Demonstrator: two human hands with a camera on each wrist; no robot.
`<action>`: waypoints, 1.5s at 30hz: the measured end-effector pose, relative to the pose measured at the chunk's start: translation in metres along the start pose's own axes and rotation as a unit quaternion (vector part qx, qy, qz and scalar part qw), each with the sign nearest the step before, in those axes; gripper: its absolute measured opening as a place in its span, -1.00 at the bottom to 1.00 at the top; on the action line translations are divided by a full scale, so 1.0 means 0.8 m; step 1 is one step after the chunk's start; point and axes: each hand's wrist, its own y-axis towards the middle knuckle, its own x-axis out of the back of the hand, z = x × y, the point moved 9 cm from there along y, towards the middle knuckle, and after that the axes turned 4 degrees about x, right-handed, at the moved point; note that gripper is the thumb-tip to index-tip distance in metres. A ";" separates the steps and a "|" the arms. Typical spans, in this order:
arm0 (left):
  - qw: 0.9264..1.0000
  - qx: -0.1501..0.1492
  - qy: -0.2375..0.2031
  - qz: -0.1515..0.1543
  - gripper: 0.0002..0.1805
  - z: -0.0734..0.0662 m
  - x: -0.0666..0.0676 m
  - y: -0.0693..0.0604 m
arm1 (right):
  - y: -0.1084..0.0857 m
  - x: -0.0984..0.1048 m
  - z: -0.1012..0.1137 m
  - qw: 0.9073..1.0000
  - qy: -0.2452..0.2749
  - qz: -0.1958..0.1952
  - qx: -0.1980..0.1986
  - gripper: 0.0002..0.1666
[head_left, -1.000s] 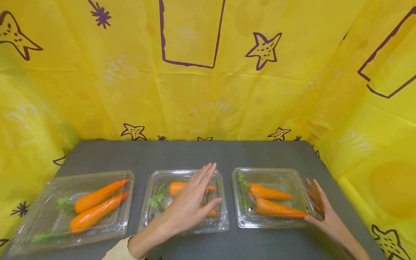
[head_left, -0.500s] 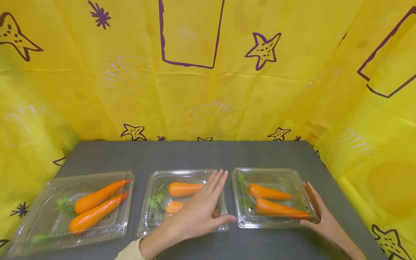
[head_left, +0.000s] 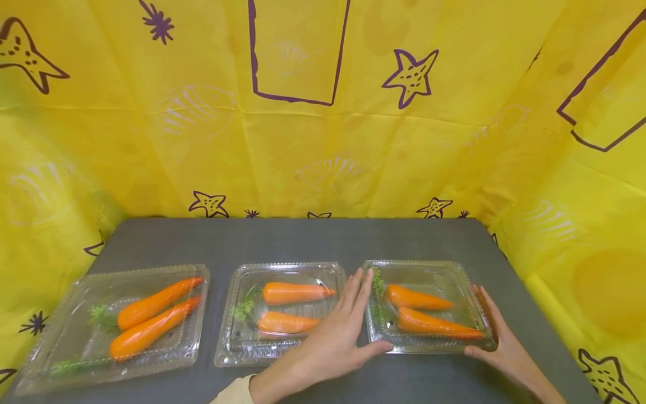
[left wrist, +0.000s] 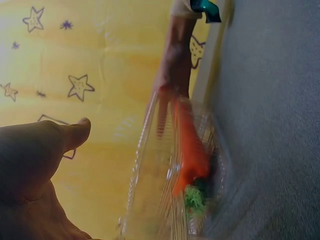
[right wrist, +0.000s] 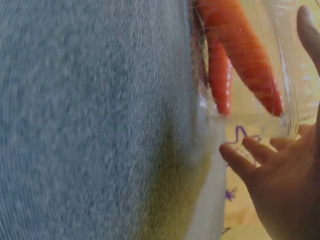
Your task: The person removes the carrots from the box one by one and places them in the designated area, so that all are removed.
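Left hand (head_left: 335,338) shifted rightward from over the middle container (head_left: 290,266) to the left side of the right-hand container (head_left: 419,263); right hand (head_left: 507,348) flanks its other side. Both hands' fingers (head_left: 364,292) extended, unclenched; contact uncertain. Container, on the counter (head_left: 353,238), appears bracketed for two-handed positioning.

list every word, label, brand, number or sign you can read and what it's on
No readable text in any view.
Left container, middle container, right container: no legible label; any moulded marks are too small to read.
Yellow cloth: drawings such as stars, no words.
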 end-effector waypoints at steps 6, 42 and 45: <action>0.999 -0.008 -0.030 0.009 0.15 -0.015 -0.017 0.005 | 0.000 -0.002 -0.001 0.999 -0.030 -0.003 -0.027 0.44; 0.941 0.118 -0.295 -0.112 0.17 0.020 -0.118 -0.004 | -0.012 -0.009 -0.012 0.998 -0.024 0.003 -0.057 0.45; 0.928 0.132 -0.328 -0.118 0.14 0.024 -0.123 -0.004 | -0.016 -0.008 -0.017 0.996 -0.032 0.005 -0.077 0.40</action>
